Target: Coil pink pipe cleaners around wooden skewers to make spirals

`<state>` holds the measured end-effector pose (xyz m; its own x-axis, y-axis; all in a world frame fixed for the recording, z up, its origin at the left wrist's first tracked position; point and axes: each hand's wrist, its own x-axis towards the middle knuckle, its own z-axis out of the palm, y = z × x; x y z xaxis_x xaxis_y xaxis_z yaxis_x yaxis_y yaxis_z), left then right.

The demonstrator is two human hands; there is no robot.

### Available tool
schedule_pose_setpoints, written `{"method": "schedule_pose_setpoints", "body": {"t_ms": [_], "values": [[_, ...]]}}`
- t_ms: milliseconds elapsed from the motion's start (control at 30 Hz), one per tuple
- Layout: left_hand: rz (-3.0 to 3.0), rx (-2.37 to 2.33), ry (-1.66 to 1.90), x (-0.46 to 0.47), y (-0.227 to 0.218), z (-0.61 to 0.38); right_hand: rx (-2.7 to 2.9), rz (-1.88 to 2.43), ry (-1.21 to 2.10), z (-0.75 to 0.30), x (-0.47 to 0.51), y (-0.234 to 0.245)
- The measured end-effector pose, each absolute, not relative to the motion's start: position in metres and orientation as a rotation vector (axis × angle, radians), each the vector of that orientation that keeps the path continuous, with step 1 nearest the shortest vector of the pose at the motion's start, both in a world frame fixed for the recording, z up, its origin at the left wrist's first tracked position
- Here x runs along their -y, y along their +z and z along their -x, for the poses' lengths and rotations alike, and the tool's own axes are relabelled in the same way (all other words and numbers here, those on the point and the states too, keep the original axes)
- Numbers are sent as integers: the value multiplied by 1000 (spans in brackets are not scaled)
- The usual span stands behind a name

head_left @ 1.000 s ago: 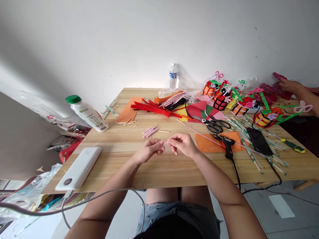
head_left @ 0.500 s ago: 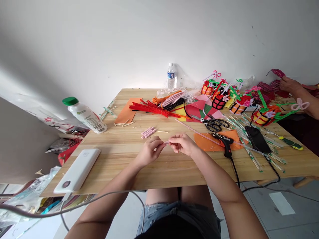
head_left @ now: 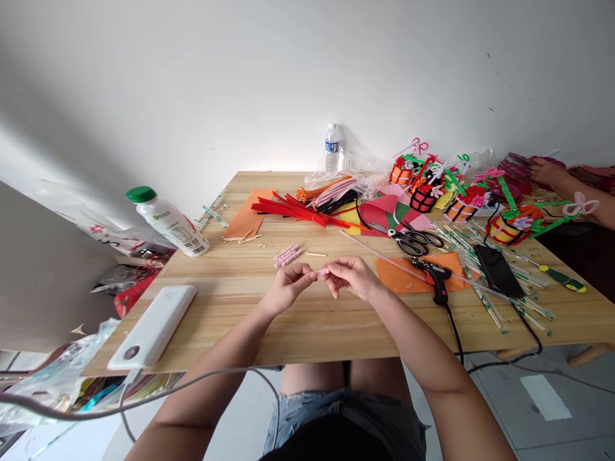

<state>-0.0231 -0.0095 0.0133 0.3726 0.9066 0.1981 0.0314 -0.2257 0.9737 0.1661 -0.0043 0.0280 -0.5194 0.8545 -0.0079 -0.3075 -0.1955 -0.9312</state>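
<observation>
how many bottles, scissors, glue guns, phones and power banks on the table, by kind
bottles: 2, green-capped bottle and water bottle
scissors: 1
glue gun: 1
phone: 1
power bank: 1
total: 6

Pink coil (head_left: pixel 321 273); red pipe cleaners (head_left: pixel 298 210); black scissors (head_left: pixel 414 241); white power bank (head_left: pixel 152 325); green-capped white bottle (head_left: pixel 168 221).

matt wooden table (head_left: pixel 230 288) (pale grain), fuzzy pink coil (head_left: pixel 321 273)
</observation>
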Motion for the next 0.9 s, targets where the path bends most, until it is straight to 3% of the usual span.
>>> {"method": "schedule_pose_setpoints", "body": {"t_ms": [400, 700, 900], "values": [[-1581, -844, 1069, 13, 14, 17, 1305, 785, 1452, -152, 12, 21], [-1979, -916, 1313, 15, 5, 16, 1112, 845, 1510, -145, 15, 20], [-1839, -945, 1034, 5, 3, 20, 1206, 896, 1566, -150, 6, 16]]}}
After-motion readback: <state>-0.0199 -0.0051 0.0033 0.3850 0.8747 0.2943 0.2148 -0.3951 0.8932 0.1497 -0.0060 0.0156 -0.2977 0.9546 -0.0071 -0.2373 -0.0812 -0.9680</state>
